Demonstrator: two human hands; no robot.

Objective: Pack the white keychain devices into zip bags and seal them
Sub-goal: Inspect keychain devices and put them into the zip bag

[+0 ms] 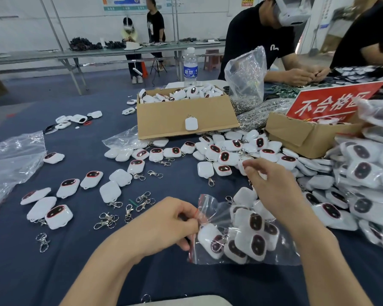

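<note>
A clear zip bag (209, 208) is seen lying on the dark blue worktop (97, 272), close to the near edge. Its open end with the red strip is pinched by the left hand (168, 224), thumb against curled fingers. Several white keychain devices (255, 246) are packed inside the bag, most with the dark oval face up. The right hand (272, 186) is held above the far side of the bag, with its fingers bent and the fingertips (248, 167) close together — it cannot be told whether anything is held in them.

More loose devices (219, 151) are spread just beyond the hands, and others are scattered to the left. Small metal clips (142, 202) are scattered on the cloth left of the left hand. A big heap of filled bags (367, 173) is stacked on the right.

Farther back, an open cardboard box (186, 115) is filled with devices, and one device (191, 123) is laid on its front flap. A second box (307, 138) with a red sign (332, 102) is set to the right of it. A water bottle (190, 67) is stood behind the first box, beside a clear sack of metal rings (245, 74). Empty plastic bags (13, 160) are left at the far left.

Across the worktop a person in a black shirt (263, 40) is seated — a white headset is worn. Two more people are seen by a long table (75, 55) at the back wall.
</note>
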